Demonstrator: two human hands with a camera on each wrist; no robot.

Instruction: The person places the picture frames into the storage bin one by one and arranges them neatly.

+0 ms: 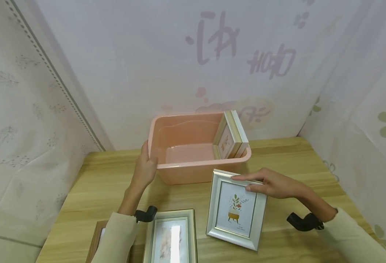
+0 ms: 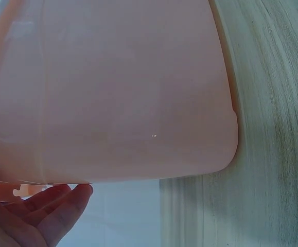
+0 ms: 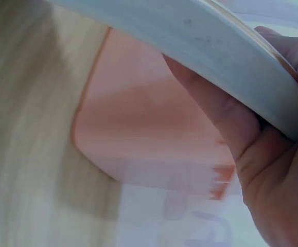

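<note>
A pink plastic bin (image 1: 186,175) stands at the back of the wooden table. My left hand (image 1: 146,166) grips its left rim, and the fingers reach along the wall in the left wrist view. In front of the bin, my right hand (image 1: 271,184) holds a white picture frame (image 1: 209,215) by its upper right corner, thumb and fingers on either side. The frame shows a potted plant print and tilts toward me. Inside the bin, upright picture frames (image 1: 237,137) lean together against the right end.
A cream picture frame (image 1: 192,237) lies on the table (image 1: 278,237) at the front, with glare on its glass. Left of it, a brown wooden frame (image 1: 96,233) is partly covered by my left sleeve. A patterned curtain (image 1: 130,73) hangs close behind the bin.
</note>
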